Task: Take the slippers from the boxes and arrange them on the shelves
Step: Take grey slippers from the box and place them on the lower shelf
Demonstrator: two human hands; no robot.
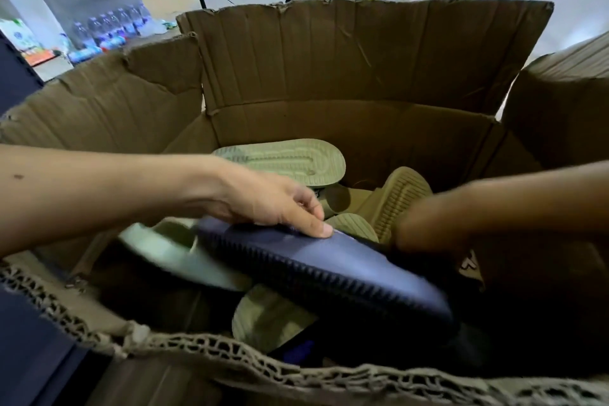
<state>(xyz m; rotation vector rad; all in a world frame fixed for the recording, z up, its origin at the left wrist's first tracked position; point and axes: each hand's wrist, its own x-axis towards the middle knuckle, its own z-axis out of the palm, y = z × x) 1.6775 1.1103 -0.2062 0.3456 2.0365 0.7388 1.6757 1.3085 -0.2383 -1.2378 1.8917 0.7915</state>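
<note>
You are at the picking-out step: both arms reach down into the open cardboard box (329,122), and nothing has gone to a shelf, none of which shows here. Your left hand (263,201) is closed on the upper edge of a navy slipper (329,270), thumb laid flat along its side, the slipper tilted across the middle of the box with its ribbed sole edge facing you. Your right hand (425,227) is dark and blurred just beside the slipper's far end, so I cannot tell whether it grips anything. Beneath lie more slippers: a pale green one (178,257) blurred at the left, an olive slipper (290,161) sole-up against the back wall, and a tan slipper (398,201) propped on its side. The next move likely calls for lifting the navy slipper straight up. Mind the torn, ragged near rim (230,353) and the raised back flap (362,53); the open room is upward, between the side flaps.
</note>
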